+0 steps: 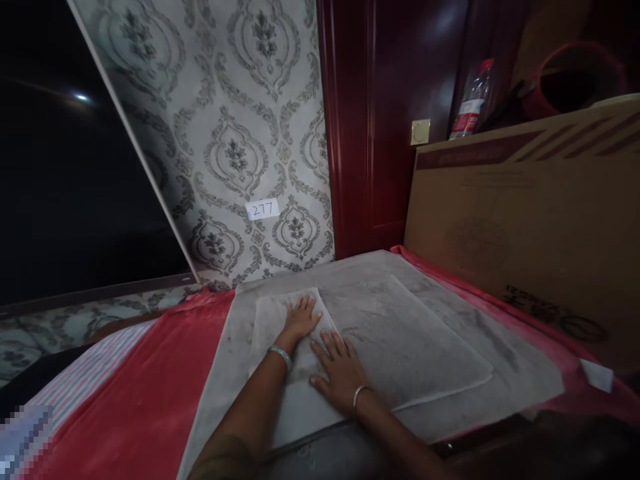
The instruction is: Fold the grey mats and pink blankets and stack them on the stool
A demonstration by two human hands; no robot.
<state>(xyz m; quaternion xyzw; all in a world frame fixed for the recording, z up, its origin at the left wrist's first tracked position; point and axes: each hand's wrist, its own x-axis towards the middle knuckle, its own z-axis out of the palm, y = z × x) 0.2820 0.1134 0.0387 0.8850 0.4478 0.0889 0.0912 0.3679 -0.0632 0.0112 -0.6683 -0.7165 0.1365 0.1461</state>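
Observation:
A pale grey fleecy cloth lies spread on a larger grey cloth. At its left side a lighter section appears folded over onto the rest. My left hand presses flat on the far part of that section with its fingers spread. Nearer to me, my right hand rests palm down along the fold's right edge, fingers apart. Neither hand grips anything. A bangle circles each wrist.
Red fabric extends under the grey cloth on both sides. A large cardboard box stands at the right, with a plastic bottle on top. A dark screen is at the left. Patterned wallpaper bears a paper label marked 277.

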